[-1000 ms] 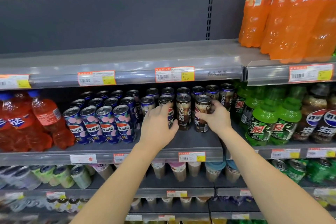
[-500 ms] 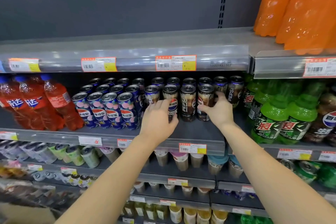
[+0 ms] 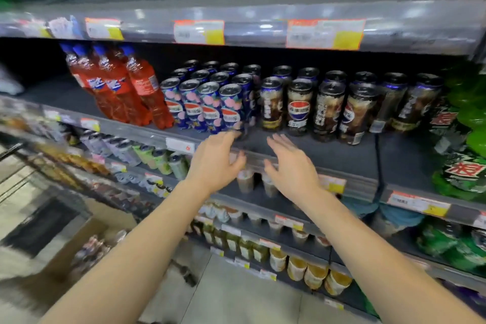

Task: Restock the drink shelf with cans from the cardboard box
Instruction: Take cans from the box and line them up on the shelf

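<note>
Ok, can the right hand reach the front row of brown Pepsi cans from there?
Probably yes: the right hand is open and empty, and only bare shelf lies between it and the brown Pepsi cans.

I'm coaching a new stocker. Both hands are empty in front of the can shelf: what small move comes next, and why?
Probably reach down-left to the cardboard box for the next load. The left hand and right hand are open and hold nothing, and the shelf has bare space in front of the dark cans.
</note>
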Demonstrator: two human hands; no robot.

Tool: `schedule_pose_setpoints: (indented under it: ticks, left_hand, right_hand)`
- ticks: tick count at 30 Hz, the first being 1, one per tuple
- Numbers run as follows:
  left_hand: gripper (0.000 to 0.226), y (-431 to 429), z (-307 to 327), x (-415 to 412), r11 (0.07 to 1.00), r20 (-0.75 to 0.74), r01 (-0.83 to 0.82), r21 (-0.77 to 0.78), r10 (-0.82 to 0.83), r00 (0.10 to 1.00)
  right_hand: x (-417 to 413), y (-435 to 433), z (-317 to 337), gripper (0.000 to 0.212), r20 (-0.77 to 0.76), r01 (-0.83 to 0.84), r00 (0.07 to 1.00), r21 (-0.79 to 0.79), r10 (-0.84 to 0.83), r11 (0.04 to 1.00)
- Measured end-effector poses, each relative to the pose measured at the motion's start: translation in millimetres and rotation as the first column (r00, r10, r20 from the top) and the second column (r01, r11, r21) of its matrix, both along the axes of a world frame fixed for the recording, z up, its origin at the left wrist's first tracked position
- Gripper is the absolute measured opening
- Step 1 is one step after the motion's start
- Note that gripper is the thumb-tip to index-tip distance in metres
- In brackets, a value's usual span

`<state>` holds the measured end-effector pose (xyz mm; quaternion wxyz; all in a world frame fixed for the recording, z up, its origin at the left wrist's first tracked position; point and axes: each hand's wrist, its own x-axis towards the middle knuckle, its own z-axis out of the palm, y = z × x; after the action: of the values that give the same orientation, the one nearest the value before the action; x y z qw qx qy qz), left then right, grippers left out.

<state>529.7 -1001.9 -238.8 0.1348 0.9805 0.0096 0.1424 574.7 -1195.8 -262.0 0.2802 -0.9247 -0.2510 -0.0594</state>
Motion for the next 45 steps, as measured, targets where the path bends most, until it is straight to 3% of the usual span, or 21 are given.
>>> schedule_pose_setpoints:
  ticks: [6,14,27,36,41,45]
  left_hand:
    - [0.058,91,-11,-75,0.976,-0.099,-0.213,0.035,0.216,0.971]
    - [0.057,229,-27,-206,0.882,-0.132,-0.461,0.099,0.471,0.872]
    - [0.06,445,-70,-388,0.793,-0.214,-0.605,0.077,0.605,0.766]
    - [0.059,551,-102,-413,0.793,-0.266,-0.605,0.064,0.598,0.756]
    - [0.06,615,-123,-392,0.817,-0.31,-0.571,0.08,0.565,0.765]
    - [0.06,672,-144,-357,0.846,-0.355,-0.526,0.083,0.519,0.778]
  right_hand:
    - [-33,99,-7,0.058,-0.003,-0.203,0.979,-0.093,0.204,0.975]
    - [-106,264,-31,0.059,-0.155,-0.413,0.906,-0.122,0.393,0.903]
    - [-266,523,-87,0.059,-0.314,-0.504,0.853,-0.285,0.417,0.815]
    - [-290,630,-117,0.062,-0.376,-0.512,0.838,-0.291,0.396,0.808]
    - [-271,691,-141,0.054,-0.392,-0.475,0.85,-0.279,0.353,0.835]
    - [-244,745,-167,0.058,-0.404,-0.439,0.858,-0.257,0.317,0.861]
